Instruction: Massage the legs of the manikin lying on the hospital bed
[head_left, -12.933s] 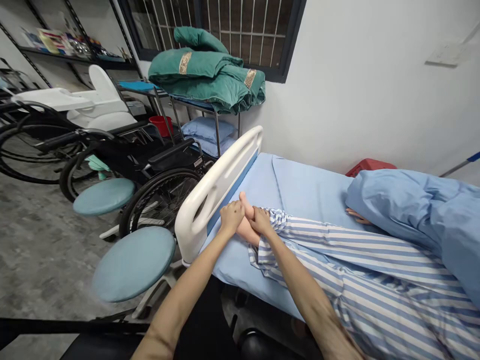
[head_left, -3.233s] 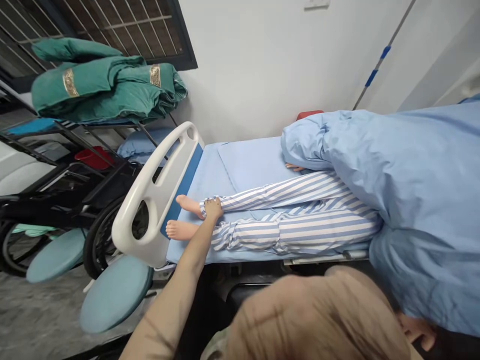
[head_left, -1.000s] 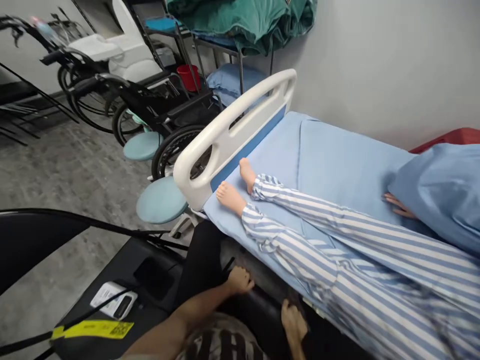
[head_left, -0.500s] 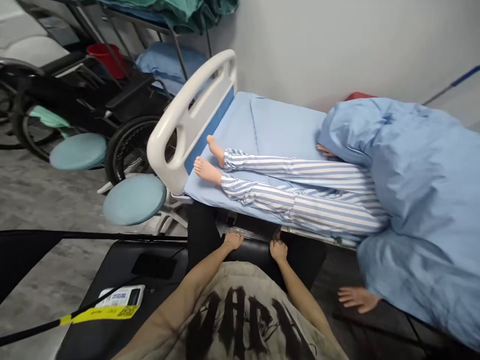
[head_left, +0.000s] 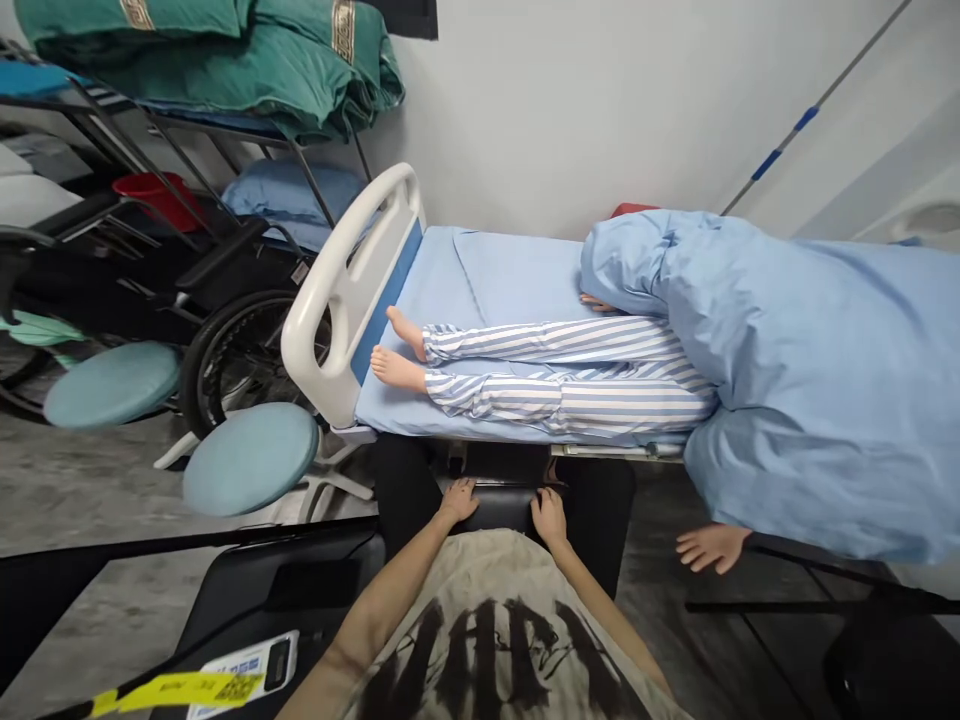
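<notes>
Both my hands rest on the front edge of a black padded seat (head_left: 504, 505) between my knees. My left hand (head_left: 457, 500) curls its fingers over that edge, and my right hand (head_left: 549, 515) does the same a short way to the right. Beyond my knees a manikin lies on a bed, its legs in blue-and-white striped trousers (head_left: 555, 395) and its feet (head_left: 397, 368) bare. A light blue quilt (head_left: 810, 370) covers its upper body. One manikin hand (head_left: 712, 546) sticks out below the quilt, over the bedside. Neither of my hands touches the bed.
The white bed end board (head_left: 319, 325) stands at the left. Two round teal stools (head_left: 251, 458) and a wheelchair (head_left: 247, 355) are beside it. Green folded bedding (head_left: 300, 75) lies on a rack behind. A phone-like white device (head_left: 259, 670) with a yellow strap lies near my left.
My view has turned slightly and lifted, so more of the wall and green bedding shows. My hands stay at the seat edge, and the manikin and quilt look unchanged.
</notes>
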